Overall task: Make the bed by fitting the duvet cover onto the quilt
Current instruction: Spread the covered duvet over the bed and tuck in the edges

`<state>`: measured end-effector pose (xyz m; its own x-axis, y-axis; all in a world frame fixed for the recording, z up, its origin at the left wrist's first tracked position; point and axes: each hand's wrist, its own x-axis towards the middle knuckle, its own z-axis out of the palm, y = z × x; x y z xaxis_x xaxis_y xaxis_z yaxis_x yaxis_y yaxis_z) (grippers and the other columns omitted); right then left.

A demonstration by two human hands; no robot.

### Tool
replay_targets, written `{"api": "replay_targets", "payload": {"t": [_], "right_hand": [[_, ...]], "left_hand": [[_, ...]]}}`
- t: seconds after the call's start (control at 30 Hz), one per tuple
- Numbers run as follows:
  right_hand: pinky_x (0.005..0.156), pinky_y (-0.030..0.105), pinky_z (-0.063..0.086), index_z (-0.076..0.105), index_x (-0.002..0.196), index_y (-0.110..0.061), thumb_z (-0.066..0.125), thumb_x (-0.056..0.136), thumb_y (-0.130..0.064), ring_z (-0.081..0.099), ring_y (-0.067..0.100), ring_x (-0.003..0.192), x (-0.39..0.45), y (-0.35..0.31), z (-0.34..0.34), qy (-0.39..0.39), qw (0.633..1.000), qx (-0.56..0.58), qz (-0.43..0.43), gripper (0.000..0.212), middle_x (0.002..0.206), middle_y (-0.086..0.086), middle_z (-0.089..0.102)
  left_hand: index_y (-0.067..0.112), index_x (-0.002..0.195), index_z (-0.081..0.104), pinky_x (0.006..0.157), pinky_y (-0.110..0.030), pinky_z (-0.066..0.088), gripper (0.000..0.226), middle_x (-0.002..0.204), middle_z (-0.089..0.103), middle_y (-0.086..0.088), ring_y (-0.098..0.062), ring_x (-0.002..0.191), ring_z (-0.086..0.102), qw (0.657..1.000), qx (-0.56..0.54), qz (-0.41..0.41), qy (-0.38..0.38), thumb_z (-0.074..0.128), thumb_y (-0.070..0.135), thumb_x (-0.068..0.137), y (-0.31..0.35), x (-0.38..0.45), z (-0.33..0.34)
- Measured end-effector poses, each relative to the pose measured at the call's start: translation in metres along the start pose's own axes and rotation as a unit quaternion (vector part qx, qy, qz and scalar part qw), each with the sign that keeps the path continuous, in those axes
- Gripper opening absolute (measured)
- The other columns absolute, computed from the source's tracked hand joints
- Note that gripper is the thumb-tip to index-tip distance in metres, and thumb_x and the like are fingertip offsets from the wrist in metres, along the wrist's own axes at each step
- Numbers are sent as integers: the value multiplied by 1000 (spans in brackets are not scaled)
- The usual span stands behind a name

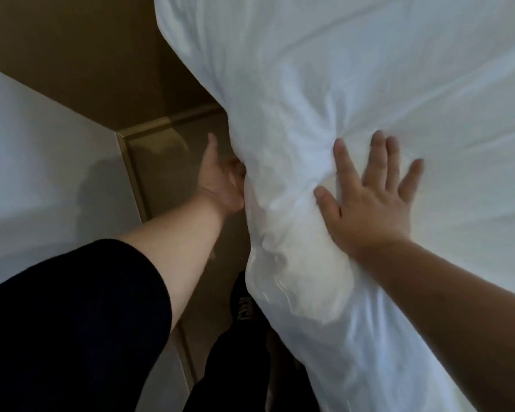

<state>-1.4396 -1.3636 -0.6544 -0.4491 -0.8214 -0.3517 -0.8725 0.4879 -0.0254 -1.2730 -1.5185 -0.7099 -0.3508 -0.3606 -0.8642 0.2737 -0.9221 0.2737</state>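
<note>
Seating the quilt into the cover along the bed's left edge.

My right hand (369,197) lies flat, fingers spread, pressing the cover (354,69) on top of the bed; my left hand (223,182) pinches the bunched edge where it hangs over the side, thumb out. The quilt (306,263) seems to be the lump bulging near my right wrist. I judge it best to pin with the right and tug outward with the left, smoothing creases toward the far end.
</note>
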Motion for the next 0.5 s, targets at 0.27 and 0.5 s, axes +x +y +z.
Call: {"api": "replay_targets", "payload": {"t": [0.27, 0.5], "right_hand": [[119, 57, -15, -17, 154, -44, 22, 92, -70, -16, 29, 154, 4, 8, 7, -14, 1000, 15, 0, 77, 167, 19, -4], [120, 62, 6, 20, 157, -36, 36, 90, -64, 14, 35, 152, -3, 6, -30, 24, 995, 80, -58, 74, 163, 22, 21]], "left_hand": [[17, 126, 66, 96, -45, 53, 39, 120, 72, -6, -27, 109, 68, 989, 131, 71, 20, 60, 38, 94, 101, 22, 55], [4, 95, 66, 75, -39, 43, 42, 100, 67, -17, -34, 90, 61, 652, 647, 264, 295, 41, 37, 105, 196, -11, 15]]}}
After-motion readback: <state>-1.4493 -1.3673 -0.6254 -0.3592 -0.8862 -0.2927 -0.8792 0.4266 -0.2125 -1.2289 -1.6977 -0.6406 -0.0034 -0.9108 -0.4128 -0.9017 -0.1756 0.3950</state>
